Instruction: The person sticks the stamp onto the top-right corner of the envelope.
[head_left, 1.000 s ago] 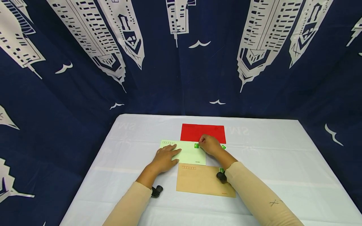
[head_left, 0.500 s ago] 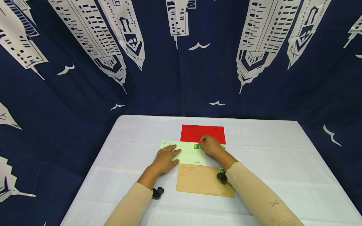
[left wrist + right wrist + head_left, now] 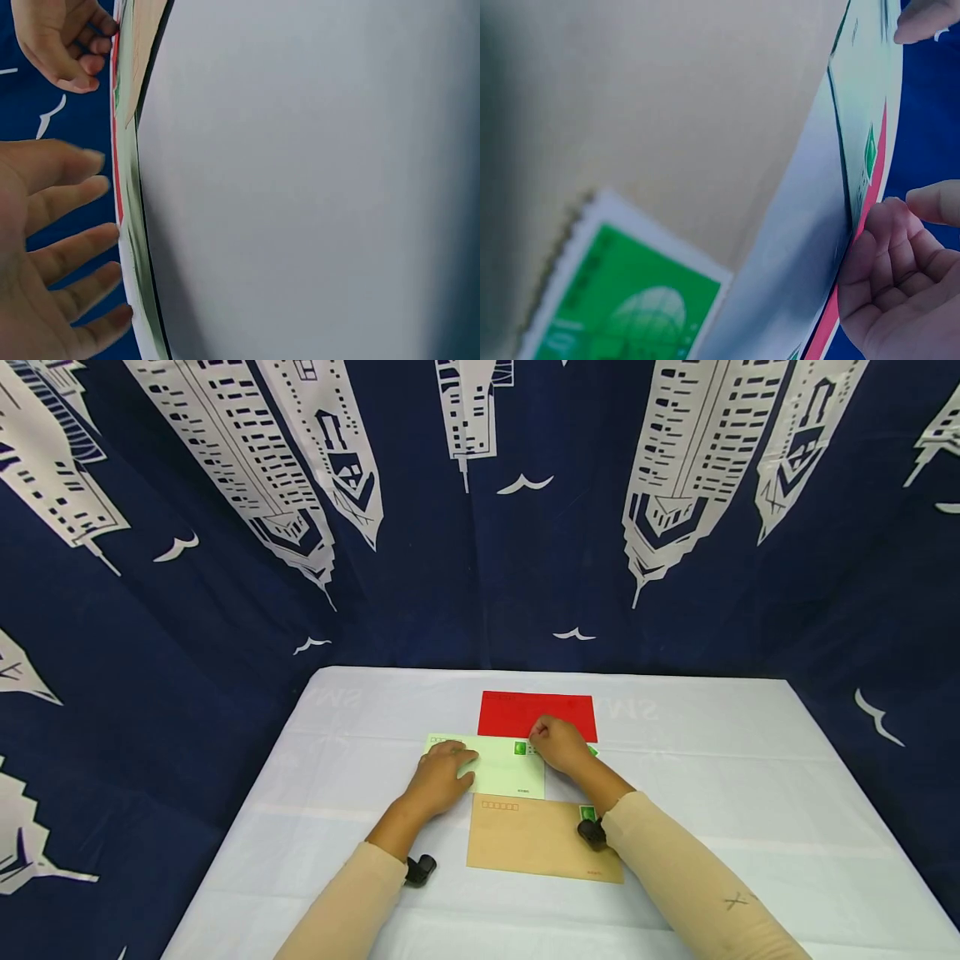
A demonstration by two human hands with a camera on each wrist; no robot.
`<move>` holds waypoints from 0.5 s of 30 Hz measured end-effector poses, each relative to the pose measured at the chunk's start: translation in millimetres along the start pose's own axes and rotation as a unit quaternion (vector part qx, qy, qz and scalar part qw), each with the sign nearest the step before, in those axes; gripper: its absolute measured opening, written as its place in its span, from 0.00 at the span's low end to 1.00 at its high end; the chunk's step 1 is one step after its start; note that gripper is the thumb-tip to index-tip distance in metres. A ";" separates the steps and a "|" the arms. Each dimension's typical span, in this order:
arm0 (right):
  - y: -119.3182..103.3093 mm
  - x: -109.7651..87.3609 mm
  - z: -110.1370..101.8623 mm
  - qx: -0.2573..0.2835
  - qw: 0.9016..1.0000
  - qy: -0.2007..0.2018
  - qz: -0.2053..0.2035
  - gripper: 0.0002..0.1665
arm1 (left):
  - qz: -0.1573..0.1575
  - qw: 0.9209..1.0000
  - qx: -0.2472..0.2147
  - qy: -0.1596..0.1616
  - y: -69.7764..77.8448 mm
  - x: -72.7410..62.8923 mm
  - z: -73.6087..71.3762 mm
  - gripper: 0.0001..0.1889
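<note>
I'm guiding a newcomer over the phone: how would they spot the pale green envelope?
On the white-covered table, start at the red envelope and come nearer. The pale green envelope is next, before the tan envelope; of the three, only it lies under the left hand.

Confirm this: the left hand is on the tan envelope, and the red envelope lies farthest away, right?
No: the left hand is on the pale green envelope, not the tan envelope; the head view shows it. The red envelope lies farthest away.
</note>
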State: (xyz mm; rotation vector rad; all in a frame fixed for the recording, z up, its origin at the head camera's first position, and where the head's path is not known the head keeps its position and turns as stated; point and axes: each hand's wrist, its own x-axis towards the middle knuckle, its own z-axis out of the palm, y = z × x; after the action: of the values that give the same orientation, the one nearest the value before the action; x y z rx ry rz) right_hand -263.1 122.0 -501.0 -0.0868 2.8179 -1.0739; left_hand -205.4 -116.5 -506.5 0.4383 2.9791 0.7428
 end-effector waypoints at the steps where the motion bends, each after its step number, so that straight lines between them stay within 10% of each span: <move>1: 0.2 -0.5 -0.3 0.000 1.000 0.002 -0.003 0.07 | -0.001 1.000 -0.008 0.009 -0.1 0.5 0.0 0.19; 15: 3.5 -11.3 -14.6 0.009 1.000 0.025 -0.018 0.09 | 0.002 0.997 -0.039 0.063 7.4 6.9 -10.4 0.16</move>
State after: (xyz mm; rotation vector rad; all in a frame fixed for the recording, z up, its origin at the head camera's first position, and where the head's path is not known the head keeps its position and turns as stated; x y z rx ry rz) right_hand -253.9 135.3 -491.5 -0.1100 2.8594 -1.1246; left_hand -211.2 -113.0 -493.6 0.4071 3.0529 0.9167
